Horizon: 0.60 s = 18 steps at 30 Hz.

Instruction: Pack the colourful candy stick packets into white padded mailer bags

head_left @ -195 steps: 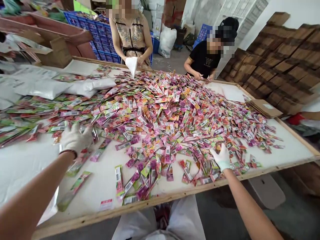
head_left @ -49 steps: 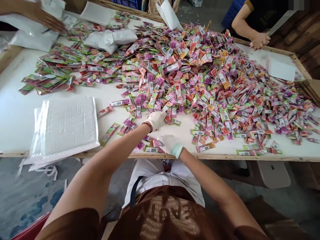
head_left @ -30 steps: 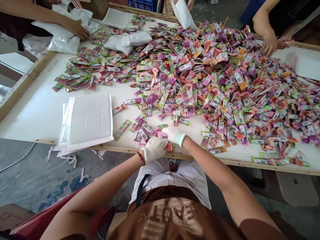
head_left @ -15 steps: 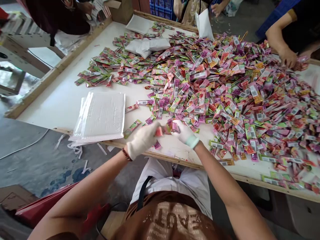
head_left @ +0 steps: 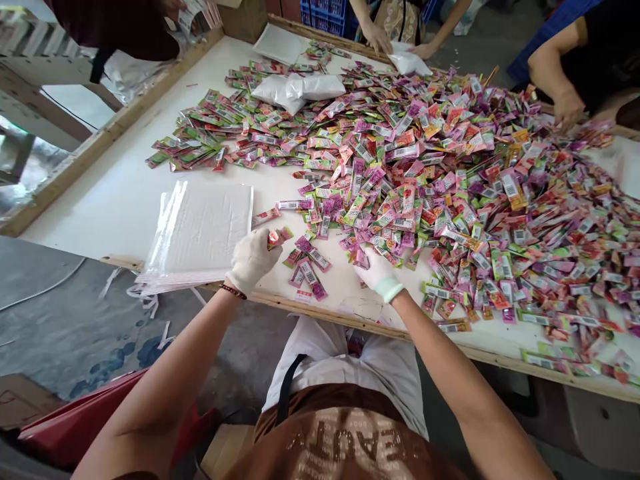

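Observation:
Both hands wear white gloves at the near edge of the table. My left hand (head_left: pixel 254 259) is closed around small printed sachets; red and green ends (head_left: pixel 278 237) stick out past its fingers. Just left of it, touching or nearly so, lies a stack of white padded mailers (head_left: pixel 207 223). My right hand (head_left: pixel 377 272) is closed, its fingertips on a pink-purple sachet (head_left: pixel 358 256) at the near side of the heap. Between the hands, several purple sachets (head_left: pixel 311 272) lie loose on the white tabletop. How many sachets each hand grips is hidden.
A wide heap of mixed sachets (head_left: pixel 450 160) spreads to the right. Filled white mailers (head_left: pixel 295 92) rest on its far side. A raised wooden rim (head_left: pixel 115 130) borders the table. A co-worker's hands (head_left: pixel 377 39) hold a white mailer (head_left: pixel 407 61) at the back; another co-worker's hand (head_left: pixel 567 107) reaches in from the right.
My hands have moved apart: the left went leftward with its sachets, the right slightly right and down. Purple sachets now show between them. At the back, a co-worker's hands have come onto the white mailer.

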Each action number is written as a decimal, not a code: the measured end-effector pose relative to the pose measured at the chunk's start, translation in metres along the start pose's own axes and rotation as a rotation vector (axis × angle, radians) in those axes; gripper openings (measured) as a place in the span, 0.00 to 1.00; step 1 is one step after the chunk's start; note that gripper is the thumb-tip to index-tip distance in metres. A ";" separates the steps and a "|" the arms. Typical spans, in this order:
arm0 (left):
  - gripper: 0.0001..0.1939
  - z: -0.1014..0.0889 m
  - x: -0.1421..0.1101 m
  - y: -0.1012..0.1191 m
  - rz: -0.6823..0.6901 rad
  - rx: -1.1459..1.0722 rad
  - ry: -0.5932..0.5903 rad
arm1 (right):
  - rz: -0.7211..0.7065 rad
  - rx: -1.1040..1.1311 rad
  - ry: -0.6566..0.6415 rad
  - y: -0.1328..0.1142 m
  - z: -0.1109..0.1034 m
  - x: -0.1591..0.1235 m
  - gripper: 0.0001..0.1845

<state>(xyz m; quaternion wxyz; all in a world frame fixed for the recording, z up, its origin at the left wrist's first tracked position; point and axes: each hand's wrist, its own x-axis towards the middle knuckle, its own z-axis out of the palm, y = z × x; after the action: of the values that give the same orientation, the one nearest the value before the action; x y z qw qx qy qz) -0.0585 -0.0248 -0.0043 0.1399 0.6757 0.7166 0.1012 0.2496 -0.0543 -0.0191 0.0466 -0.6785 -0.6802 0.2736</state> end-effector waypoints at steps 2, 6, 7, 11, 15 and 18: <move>0.11 -0.003 0.006 0.006 -0.017 -0.098 0.007 | -0.047 0.201 0.017 -0.022 0.007 0.006 0.16; 0.17 0.011 0.023 0.017 -0.085 -0.217 -0.153 | -0.065 0.305 -0.049 -0.078 0.030 0.032 0.23; 0.17 0.016 0.026 0.019 -0.080 -0.219 -0.202 | -0.038 0.248 -0.066 -0.087 0.035 0.039 0.23; 0.16 0.028 0.032 0.023 -0.051 -0.152 -0.310 | -0.005 0.089 -0.123 -0.095 0.044 0.055 0.13; 0.13 0.029 0.026 0.027 0.005 -0.114 -0.321 | 0.023 0.241 -0.088 -0.073 0.032 0.048 0.07; 0.13 0.027 0.016 0.023 0.054 -0.051 -0.189 | -0.011 0.387 -0.004 -0.055 0.023 0.030 0.06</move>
<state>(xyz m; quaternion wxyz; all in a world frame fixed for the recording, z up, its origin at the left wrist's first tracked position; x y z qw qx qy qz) -0.0280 -0.0088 -0.0232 0.2212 0.6976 0.6790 0.0587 0.1878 -0.0286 -0.0236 0.1762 -0.6527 -0.6186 0.4004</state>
